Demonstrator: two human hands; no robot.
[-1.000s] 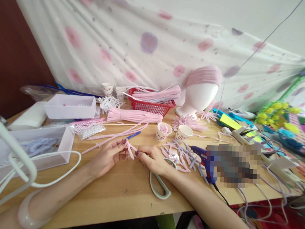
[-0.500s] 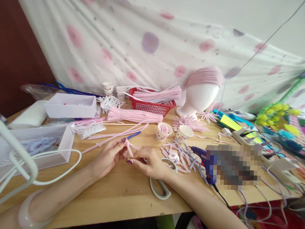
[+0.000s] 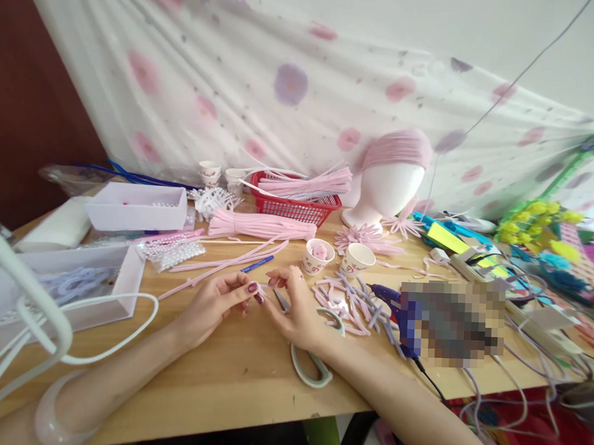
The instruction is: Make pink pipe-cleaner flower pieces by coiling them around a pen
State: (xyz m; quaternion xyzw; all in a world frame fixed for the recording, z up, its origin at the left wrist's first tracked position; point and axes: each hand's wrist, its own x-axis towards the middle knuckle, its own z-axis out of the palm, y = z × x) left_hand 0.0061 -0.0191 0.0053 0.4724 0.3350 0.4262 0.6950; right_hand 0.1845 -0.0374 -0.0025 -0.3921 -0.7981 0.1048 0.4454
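Head view: left hand (image 3: pixel 215 302) and right hand (image 3: pixel 294 300) meeting over the wooden table (image 3: pixel 233 369), fingertips of both pinched on a short pink pipe-cleaner piece (image 3: pixel 259 291) held just above the tabletop. Green-handled scissors (image 3: pixel 311 362) under the right wrist. Cut pipe-cleaner bits (image 3: pixel 352 302) just right, near two paper cups (image 3: pixel 337 257).

We count two hands (image 3: pixel 216 304) at work, two paper cups (image 3: pixel 318 256) near them, two more cups (image 3: pixel 210 172) by the curtain, two white trays (image 3: pixel 136 207), one red basket (image 3: pixel 297 208), one foam head (image 3: pixel 390 187), one glue gun (image 3: pixel 396 307) and one pair of scissors (image 3: pixel 312 359).
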